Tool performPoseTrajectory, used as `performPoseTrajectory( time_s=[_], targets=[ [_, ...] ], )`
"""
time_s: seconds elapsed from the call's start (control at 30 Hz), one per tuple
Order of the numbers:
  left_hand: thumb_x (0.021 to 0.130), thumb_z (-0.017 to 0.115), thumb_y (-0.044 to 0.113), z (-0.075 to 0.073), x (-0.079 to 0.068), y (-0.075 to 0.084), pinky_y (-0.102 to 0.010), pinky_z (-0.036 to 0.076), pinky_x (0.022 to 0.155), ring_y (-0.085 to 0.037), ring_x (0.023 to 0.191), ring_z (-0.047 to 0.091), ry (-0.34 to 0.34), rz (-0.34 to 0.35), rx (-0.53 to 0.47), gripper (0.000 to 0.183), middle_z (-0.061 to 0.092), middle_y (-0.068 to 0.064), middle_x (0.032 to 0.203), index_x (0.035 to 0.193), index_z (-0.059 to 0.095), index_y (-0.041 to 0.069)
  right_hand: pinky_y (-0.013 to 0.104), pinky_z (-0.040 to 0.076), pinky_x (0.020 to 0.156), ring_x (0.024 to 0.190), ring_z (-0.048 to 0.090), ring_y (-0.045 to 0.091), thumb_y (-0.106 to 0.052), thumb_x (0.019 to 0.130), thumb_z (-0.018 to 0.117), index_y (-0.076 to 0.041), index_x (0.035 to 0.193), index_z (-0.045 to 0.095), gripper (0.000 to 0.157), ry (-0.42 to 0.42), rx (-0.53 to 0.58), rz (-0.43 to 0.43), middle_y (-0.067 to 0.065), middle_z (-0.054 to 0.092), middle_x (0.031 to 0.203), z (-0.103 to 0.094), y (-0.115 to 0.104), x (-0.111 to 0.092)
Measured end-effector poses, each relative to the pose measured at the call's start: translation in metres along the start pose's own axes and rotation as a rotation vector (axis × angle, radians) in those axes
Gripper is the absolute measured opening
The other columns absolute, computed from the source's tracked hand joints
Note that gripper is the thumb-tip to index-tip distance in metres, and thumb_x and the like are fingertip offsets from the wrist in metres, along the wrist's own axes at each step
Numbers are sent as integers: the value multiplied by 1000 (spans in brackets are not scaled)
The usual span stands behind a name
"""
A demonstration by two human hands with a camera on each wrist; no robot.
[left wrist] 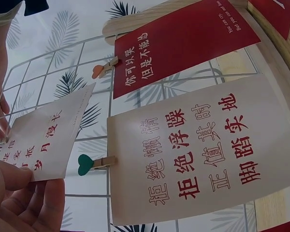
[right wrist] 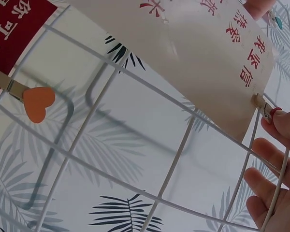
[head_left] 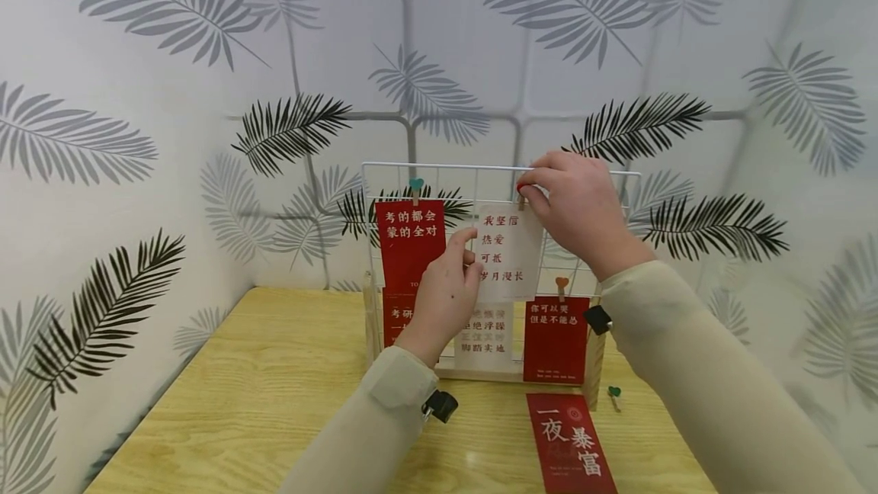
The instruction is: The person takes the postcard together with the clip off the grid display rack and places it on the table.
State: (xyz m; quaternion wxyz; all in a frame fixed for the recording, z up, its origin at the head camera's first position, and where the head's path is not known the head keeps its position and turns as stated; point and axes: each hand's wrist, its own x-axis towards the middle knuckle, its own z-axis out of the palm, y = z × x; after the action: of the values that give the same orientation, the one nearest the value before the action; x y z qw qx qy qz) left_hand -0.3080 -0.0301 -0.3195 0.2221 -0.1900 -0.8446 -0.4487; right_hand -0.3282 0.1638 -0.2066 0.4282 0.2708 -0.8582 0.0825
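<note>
A white card with red characters (head_left: 511,250) is held against the upper part of a white wire grid (head_left: 476,181). My left hand (head_left: 449,292) pinches this card by its left edge, thumb in front and fingers behind in the left wrist view. At the card's top right, my right hand (head_left: 576,208) pinches a small wooden clothespin (right wrist: 262,105) with a red end. In the right wrist view the clothespin's tip sits on the card's edge by a grid wire, and several fingers reach behind the wires.
Red cards (head_left: 411,250) and another white card (left wrist: 193,154) hang from the grid on heart clothespins, one orange (right wrist: 38,104), one green (left wrist: 86,165). On the wooden table (head_left: 274,387) lie a red card (head_left: 565,441) and a loose green-heart clothespin (head_left: 614,396). The patterned wall stands behind.
</note>
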Motion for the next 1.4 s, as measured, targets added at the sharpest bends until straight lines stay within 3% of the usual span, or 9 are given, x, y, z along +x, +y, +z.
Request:
performPoseTrajectory(
  time_s=[0.4, 0.93, 1.2, 1.4],
  targets=[
    [104, 58, 15, 3, -2, -1, -28, 55, 70, -15, 77, 60, 9, 11, -2, 44, 64, 2, 101, 146, 47, 18, 53, 40, 94, 106, 63, 29, -22, 94, 72, -13, 99, 80, 12, -26, 3, 55, 7, 71, 109, 1, -3, -4],
    [104, 58, 16, 2, -5, 0, -28, 55, 75, -16, 81, 60, -10, -20, -18, 45, 64, 1, 103, 147, 46, 19, 52, 41, 90, 108, 65, 27, -18, 93, 75, -13, 101, 81, 12, -49, 76, 124, 6, 72, 115, 2, -4, -3],
    [103, 59, 16, 1, -5, 0, -28, 55, 74, -16, 80, 60, -11, -15, -27, 45, 64, 2, 102, 147, 46, 19, 52, 43, 94, 108, 65, 26, -16, 92, 76, -9, 96, 81, 9, -9, 131, 128, 4, 71, 118, 1, -4, -3],
    [104, 58, 15, 1, -3, 1, -30, 55, 74, -16, 80, 60, 5, 23, -21, 44, 64, 0, 101, 146, 47, 18, 45, 52, 90, 108, 65, 29, -15, 89, 80, -8, 90, 80, 7, 44, 177, 103, 11, 64, 122, -4, 0, -1]
  ],
)
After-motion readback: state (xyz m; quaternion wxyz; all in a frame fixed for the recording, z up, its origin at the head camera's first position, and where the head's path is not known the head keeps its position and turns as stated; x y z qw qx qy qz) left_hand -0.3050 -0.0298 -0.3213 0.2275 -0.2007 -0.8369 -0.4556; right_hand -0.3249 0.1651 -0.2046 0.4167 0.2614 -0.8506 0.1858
